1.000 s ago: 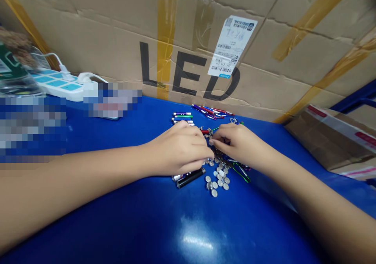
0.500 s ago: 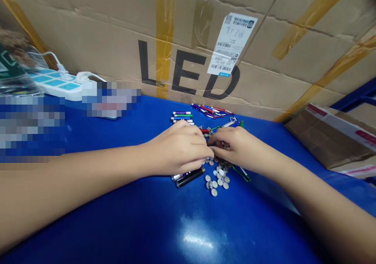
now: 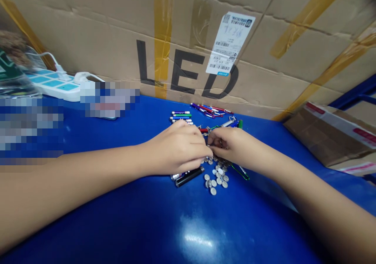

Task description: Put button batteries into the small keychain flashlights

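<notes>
- Button cells (image 3: pixel 214 181) in a loose pile on the blue desk (image 3: pixel 123 213), mid-desk, near side of both hands
- Left hand (image 3: pixel 178 150) and right hand (image 3: pixel 232 144) meet over the pile; fingers (image 3: pixel 199 146) curled narrow, tips nearly touching; anything held is hidden, can't tell
- Pen-shaped metal keychain lights (image 3: pixel 181 117) lined up on the far side; black metal tube (image 3: pixel 189 176) just under left hand; green carabiner (image 3: pixel 241 172) right of the cells
- Tiny parts: pinching by the edges, wrists low, looks safest
</notes>
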Demonstrator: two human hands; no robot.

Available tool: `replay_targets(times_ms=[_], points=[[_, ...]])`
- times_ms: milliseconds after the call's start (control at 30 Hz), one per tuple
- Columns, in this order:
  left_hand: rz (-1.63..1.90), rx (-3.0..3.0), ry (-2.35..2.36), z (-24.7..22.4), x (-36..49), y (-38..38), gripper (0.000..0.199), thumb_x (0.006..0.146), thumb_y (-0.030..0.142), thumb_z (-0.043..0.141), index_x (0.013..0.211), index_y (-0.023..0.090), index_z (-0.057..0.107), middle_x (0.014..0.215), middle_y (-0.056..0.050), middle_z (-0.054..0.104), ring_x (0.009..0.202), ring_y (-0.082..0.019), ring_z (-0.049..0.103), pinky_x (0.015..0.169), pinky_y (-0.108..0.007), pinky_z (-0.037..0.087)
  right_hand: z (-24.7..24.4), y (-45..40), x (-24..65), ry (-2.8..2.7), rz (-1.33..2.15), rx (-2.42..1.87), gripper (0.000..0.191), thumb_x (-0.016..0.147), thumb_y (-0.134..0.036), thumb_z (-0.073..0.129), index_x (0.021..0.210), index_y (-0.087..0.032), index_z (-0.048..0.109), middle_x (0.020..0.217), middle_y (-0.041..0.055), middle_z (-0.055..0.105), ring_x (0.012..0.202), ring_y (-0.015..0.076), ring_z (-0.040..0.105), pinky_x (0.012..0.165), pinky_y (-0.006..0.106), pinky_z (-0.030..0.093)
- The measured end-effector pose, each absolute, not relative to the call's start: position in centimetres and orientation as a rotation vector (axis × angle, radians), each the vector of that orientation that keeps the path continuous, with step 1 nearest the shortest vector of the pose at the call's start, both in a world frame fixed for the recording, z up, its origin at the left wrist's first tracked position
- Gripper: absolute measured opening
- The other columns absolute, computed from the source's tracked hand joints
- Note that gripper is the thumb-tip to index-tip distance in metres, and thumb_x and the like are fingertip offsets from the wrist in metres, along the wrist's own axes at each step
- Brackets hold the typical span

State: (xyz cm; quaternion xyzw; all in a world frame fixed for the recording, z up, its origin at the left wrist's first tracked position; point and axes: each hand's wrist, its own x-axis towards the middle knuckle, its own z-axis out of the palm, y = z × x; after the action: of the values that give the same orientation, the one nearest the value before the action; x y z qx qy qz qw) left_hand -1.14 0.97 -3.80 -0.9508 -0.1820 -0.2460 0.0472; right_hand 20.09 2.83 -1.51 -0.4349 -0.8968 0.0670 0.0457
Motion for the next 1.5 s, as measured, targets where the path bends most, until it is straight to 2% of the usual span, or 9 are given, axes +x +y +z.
replay_targets(times_ms=[367,567,700,833,1000,1167,1333,1500], points=[[-0.784,-2.906,-0.559,-3.8,-1.2,0.9,0.021,0.093,0.025,0.048,0.1,0.019,0.067,0.093,-0.003,0.07,0.093,-0.019,0.057,0.083,-0.033,0.031,-1.1,2.8,20.9,-2.744,0.336,-1.162,0.016,0.075,-0.005,0.055,0.073,-0.019,0.062,0.072,-0.0017,0.064,0.067,0.012,0.056,0.062,0.023,0.039],[-0.798,-2.916,-0.565,-3.8,-1.2,0.9,0.022,0.093,0.024,0.046,0.101,0.019,0.066,0.092,-0.002,0.07,0.097,-0.019,0.057,0.084,-0.034,0.031,-0.9,3.0,21.1,-2.783,0.302,-1.062,0.017,0.082,-0.009,0.052,0.077,-0.019,0.065,0.077,0.0013,0.064,0.072,0.0134,0.057,0.069,0.026,0.043],[-0.818,-2.899,-0.553,-4.0,-1.2,1.0,0.021,0.093,0.024,0.046,0.101,0.019,0.066,0.093,-0.003,0.07,0.096,-0.019,0.057,0.083,-0.034,0.031,-1.2,4.1,21.7,-2.571,0.129,-1.175,0.014,0.087,-0.018,0.051,0.086,-0.019,0.065,0.086,0.0046,0.066,0.082,0.0176,0.06,0.076,0.031,0.046],[-0.817,-2.905,-0.554,-4.0,-1.2,1.0,0.022,0.093,0.026,0.046,0.101,0.02,0.066,0.093,-0.002,0.07,0.095,-0.019,0.057,0.082,-0.034,0.031,-2.3,5.9,23.3,-2.476,-0.117,-1.266,0.018,0.086,-0.02,0.05,0.097,-0.017,0.064,0.103,0.0109,0.062,0.097,0.025,0.058,0.085,0.041,0.046],[-0.794,-2.909,-0.582,-4.0,-1.2,0.9,0.021,0.092,0.026,0.048,0.1,0.021,0.067,0.091,-0.001,0.071,0.093,-0.019,0.057,0.08,-0.034,0.031,-2.9,8.0,24.1,-2.456,-0.134,-1.349,0.019,0.087,-0.024,0.051,0.098,-0.017,0.064,0.101,0.0113,0.063,0.097,0.0258,0.058,0.086,0.043,0.047],[-0.798,-2.902,-0.599,-4.0,-1.2,0.9,0.02,0.091,0.025,0.049,0.099,0.021,0.067,0.092,-0.001,0.07,0.092,-0.019,0.056,0.079,-0.035,0.029,-1.7,10.6,21.6,-2.528,-0.229,-1.445,0.018,0.085,-0.023,0.055,0.098,-0.019,0.067,0.101,0.0074,0.065,0.099,0.0211,0.058,0.088,0.033,0.045],[-0.793,-2.892,-0.591,-4.1,-1.2,0.9,0.021,0.091,0.025,0.049,0.099,0.02,0.067,0.091,-0.001,0.07,0.092,-0.019,0.056,0.079,-0.035,0.029,-1.7,13.0,18.4,-2.526,-0.361,-1.551,0.022,0.085,-0.033,0.055,0.097,-0.02,0.068,0.102,0.01,0.063,0.096,0.0248,0.056,0.082,0.036,0.044],[-0.782,-2.896,-0.582,-4.3,-1.1,1.0,0.02,0.092,0.025,0.048,0.099,0.02,0.067,0.092,-0.001,0.07,0.095,-0.02,0.056,0.081,-0.036,0.029,-2.8,14.4,17.1,-2.495,-0.413,-1.664,0.02,0.083,-0.031,0.057,0.088,-0.018,0.07,0.1,0.0116,0.061,0.091,0.0244,0.055,0.075,0.034,0.043]])
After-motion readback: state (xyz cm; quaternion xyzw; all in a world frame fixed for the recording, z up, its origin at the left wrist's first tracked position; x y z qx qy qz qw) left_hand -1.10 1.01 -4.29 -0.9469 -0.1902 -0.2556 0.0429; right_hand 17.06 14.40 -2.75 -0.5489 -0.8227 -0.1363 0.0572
